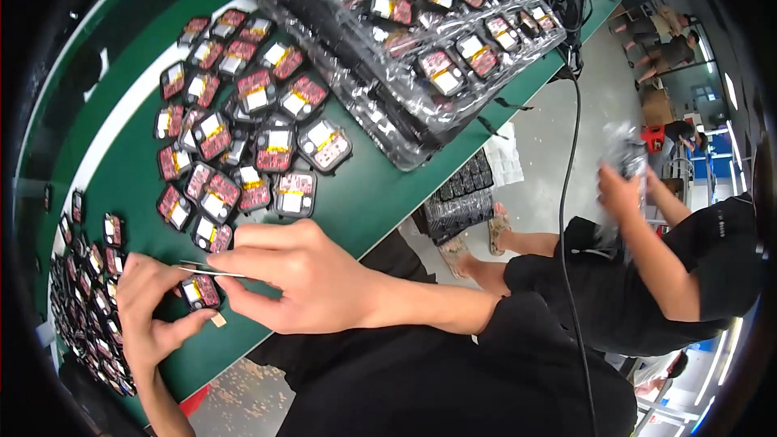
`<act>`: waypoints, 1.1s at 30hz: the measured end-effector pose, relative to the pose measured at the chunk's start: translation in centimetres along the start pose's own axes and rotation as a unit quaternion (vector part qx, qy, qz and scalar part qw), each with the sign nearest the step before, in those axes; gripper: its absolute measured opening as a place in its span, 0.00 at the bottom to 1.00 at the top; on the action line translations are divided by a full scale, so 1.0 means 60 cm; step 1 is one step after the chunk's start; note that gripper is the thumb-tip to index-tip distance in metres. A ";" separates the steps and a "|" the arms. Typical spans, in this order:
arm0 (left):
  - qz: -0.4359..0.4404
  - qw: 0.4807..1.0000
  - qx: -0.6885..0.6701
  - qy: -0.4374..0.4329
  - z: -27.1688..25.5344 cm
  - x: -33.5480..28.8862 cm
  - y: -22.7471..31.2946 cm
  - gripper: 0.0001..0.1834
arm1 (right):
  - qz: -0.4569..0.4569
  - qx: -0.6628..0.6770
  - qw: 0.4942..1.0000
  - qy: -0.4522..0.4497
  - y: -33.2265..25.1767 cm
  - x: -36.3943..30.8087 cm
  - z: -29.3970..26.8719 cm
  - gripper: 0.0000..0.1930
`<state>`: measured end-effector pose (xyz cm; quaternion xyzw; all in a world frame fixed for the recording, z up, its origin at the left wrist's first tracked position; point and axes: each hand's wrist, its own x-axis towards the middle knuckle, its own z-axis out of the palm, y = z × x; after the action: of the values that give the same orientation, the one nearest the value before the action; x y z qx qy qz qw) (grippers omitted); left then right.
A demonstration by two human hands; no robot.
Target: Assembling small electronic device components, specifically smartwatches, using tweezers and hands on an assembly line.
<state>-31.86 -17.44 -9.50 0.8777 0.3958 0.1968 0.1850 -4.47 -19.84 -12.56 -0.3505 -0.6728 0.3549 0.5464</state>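
Between the thumb and fingers of my left hand is a small black-cased electronic module, its red circuit board and white block facing up. A small tan tab sticks out by the left thumb. My right hand pinches a pair of thin metal tweezers, whose tips point left, over the module's upper edge. Whether the tips touch the module, I cannot tell. Just beyond both hands, a loose pile of similar modules lies on the green table.
More modules are heaped at the left. Stacked clear plastic trays holding modules cover the far right of the table. A black cable hangs on the right, near a co-worker holding clear plastic. Black trays sit on the floor.
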 end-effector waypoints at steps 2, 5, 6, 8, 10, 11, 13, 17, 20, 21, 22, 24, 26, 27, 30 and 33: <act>0.010 1.000 0.008 0.007 0.001 -0.001 0.001 0.30 | -0.022 0.009 1.000 0.011 0.005 0.001 0.003 0.13; 0.014 1.000 0.012 0.006 0.001 -0.002 0.002 0.28 | -0.002 0.027 1.000 -0.001 0.001 -0.001 0.001 0.14; 0.013 1.000 0.015 0.006 -0.001 0.000 0.007 0.28 | -0.006 0.029 1.000 0.002 0.004 -0.001 0.002 0.14; 0.017 1.000 0.009 0.006 -0.003 -0.001 0.013 0.27 | -0.007 0.035 0.999 0.000 0.000 -0.002 0.006 0.13; 0.008 1.000 0.003 0.013 -0.004 0.003 0.020 0.26 | 0.010 0.035 0.999 0.005 -0.007 0.003 0.003 0.12; 0.008 1.000 -0.003 0.015 -0.004 0.006 0.019 0.26 | 0.005 0.031 0.999 0.011 -0.010 0.004 -0.003 0.13; 0.014 1.000 0.002 0.016 -0.007 0.018 0.021 0.26 | 0.014 0.045 0.999 0.009 -0.014 0.002 -0.019 0.13; -0.017 0.999 -0.003 0.050 -0.040 0.021 0.011 0.24 | 0.032 0.082 0.995 -0.037 -0.017 0.010 -0.027 0.12; -0.035 0.993 -0.017 0.110 -0.071 0.033 -0.011 0.23 | 0.016 0.121 0.989 -0.080 -0.012 0.008 -0.036 0.11; -0.047 0.993 -0.015 0.108 -0.090 0.041 -0.011 0.24 | 0.009 0.123 0.989 -0.083 -0.011 0.009 -0.035 0.11; -0.037 0.992 -0.027 0.116 -0.100 0.052 -0.016 0.24 | 0.023 0.130 0.985 -0.112 -0.012 0.009 -0.035 0.11; -0.016 0.990 -0.053 0.132 -0.113 0.088 -0.018 0.24 | 0.038 0.130 0.980 -0.146 -0.014 0.010 -0.030 0.11; 0.012 0.990 -0.078 0.113 -0.115 0.150 -0.007 0.22 | 0.037 0.113 0.983 -0.138 -0.011 0.006 -0.027 0.11; 0.033 0.991 -0.076 0.107 -0.116 0.179 0.001 0.22 | 0.034 0.108 0.984 -0.135 -0.010 0.006 -0.029 0.11; 0.094 0.991 -0.059 0.080 -0.114 0.247 0.033 0.22 | 0.044 0.112 0.983 -0.139 -0.017 0.010 -0.031 0.09; 0.121 0.988 -0.075 0.054 -0.093 0.315 0.056 0.23 | 0.065 0.111 0.983 -0.134 -0.023 0.010 -0.031 0.08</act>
<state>-20.99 -4.04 0.62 0.8910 0.2799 0.2941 0.2029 -2.84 -19.82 -10.77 -0.2797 -0.6722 0.5056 0.4629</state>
